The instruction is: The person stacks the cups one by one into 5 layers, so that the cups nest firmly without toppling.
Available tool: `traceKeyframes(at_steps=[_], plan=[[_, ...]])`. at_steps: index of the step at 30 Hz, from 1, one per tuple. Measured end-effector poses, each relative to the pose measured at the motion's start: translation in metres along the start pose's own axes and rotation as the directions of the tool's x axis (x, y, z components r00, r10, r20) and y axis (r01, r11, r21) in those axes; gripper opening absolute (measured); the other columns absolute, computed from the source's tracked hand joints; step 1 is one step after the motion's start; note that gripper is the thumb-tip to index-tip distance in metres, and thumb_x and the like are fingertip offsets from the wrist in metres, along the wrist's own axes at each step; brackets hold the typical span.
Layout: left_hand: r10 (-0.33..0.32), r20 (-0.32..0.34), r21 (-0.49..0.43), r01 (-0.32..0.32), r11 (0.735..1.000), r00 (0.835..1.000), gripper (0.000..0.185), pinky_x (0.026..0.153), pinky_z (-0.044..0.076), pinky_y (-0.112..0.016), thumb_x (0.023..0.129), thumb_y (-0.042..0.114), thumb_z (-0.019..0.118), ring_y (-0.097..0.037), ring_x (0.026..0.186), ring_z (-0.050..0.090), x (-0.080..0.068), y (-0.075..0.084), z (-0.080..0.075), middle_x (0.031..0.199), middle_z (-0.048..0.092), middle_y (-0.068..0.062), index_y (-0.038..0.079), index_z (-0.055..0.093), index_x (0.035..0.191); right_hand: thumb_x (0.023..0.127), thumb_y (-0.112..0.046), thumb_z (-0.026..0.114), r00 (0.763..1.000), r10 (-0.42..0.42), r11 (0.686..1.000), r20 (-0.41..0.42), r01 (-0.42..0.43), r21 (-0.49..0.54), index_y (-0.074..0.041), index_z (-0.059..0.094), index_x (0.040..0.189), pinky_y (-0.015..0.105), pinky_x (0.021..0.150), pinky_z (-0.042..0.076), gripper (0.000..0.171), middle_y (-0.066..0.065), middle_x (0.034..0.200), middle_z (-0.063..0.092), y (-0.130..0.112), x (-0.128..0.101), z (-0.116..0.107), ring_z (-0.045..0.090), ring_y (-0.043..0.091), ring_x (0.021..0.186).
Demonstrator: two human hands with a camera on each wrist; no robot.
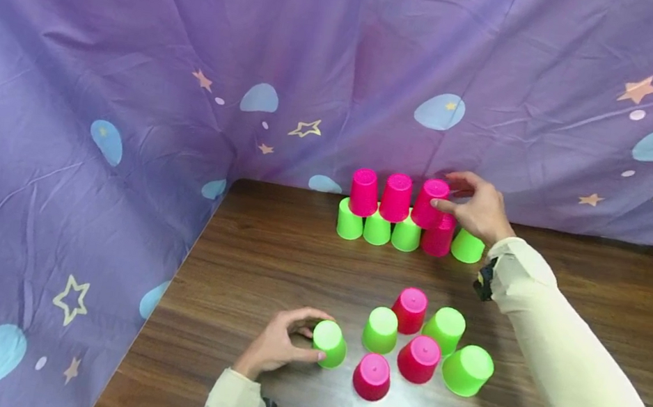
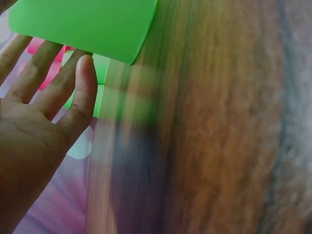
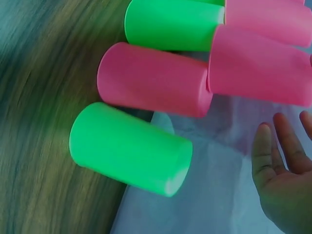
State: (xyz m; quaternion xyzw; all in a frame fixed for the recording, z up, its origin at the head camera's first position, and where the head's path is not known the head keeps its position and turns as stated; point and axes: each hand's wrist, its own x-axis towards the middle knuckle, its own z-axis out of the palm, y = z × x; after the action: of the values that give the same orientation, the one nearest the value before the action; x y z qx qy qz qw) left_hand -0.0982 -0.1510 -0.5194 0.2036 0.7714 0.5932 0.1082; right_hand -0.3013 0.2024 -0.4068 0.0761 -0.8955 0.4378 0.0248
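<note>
My left hand (image 1: 277,342) grips a green cup (image 1: 328,344) that stands upside down at the front left; in the left wrist view its fingers (image 2: 36,73) reach along the cup's side. At the back, my right hand (image 1: 478,208) pinches the rightmost pink cup (image 1: 430,205) of an upper row between thumb and fingers. That cup sits across a green cup (image 1: 406,235) and a pink cup (image 1: 437,240) of the lower row. Two more pink cups (image 1: 395,198) stand to its left. The lower row's right end is a green cup (image 3: 129,148), below my right hand.
Several loose upside-down cups, pink (image 1: 419,359) and green (image 1: 467,370), stand in a cluster on the wooden table (image 1: 268,251) between the hands. A purple patterned cloth (image 1: 325,41) hangs close behind the row and along the left side.
</note>
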Motion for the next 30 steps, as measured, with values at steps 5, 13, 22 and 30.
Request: traceKeyframes(at_steps=[5,13,22,30], plan=[[0.001,0.0,-0.006,-0.001,1.0,1.0,0.055,0.091,0.056,-0.027,0.075,0.008,0.085,-0.001,0.108,0.062,0.001,0.001,0.002,0.125,0.069,-0.019,0.005,0.066,0.126,0.085,-0.029,0.081,0.999,0.003,0.999,-0.038,-0.004,-0.039,-0.005,0.059,0.135,0.028,0.088,0.047,0.06,0.025,0.127,0.067,0.007,-0.007,-0.014,0.064,0.039,0.119],[0.014,-0.017,0.012,-0.014,1.0,1.0,0.055,0.091,0.056,-0.029,0.074,0.009,0.085,-0.002,0.107,0.062,0.001,0.004,0.002,0.124,0.07,-0.017,0.006,0.066,0.126,0.087,-0.035,0.078,0.996,0.025,0.998,-0.085,-0.03,-0.06,-0.006,0.06,0.134,0.012,0.079,0.041,0.058,0.025,0.127,0.067,0.024,-0.022,-0.037,0.064,0.037,0.116],[0.061,-0.035,0.03,-0.06,0.998,0.998,0.057,0.093,0.056,-0.032,0.074,0.007,0.085,-0.017,0.109,0.065,0.006,0.009,0.0,0.124,0.07,-0.018,0.005,0.066,0.127,0.085,-0.029,0.081,0.985,0.018,1.0,-0.171,-0.013,0.028,-0.004,0.065,0.123,0.004,0.075,0.044,0.048,-0.022,0.096,0.069,0.041,-0.05,-0.051,0.058,-0.015,0.085],[0.078,-0.023,0.07,-0.077,0.995,0.997,0.057,0.093,0.057,-0.035,0.076,0.008,0.085,-0.016,0.108,0.066,0.01,0.014,-0.001,0.125,0.071,-0.016,0.007,0.065,0.129,0.084,-0.019,0.081,0.992,-0.064,0.998,-0.105,0.066,0.015,-0.006,0.068,0.118,0.005,0.072,0.049,0.039,-0.035,0.09,0.061,0.042,-0.098,-0.047,0.06,-0.017,0.083]])
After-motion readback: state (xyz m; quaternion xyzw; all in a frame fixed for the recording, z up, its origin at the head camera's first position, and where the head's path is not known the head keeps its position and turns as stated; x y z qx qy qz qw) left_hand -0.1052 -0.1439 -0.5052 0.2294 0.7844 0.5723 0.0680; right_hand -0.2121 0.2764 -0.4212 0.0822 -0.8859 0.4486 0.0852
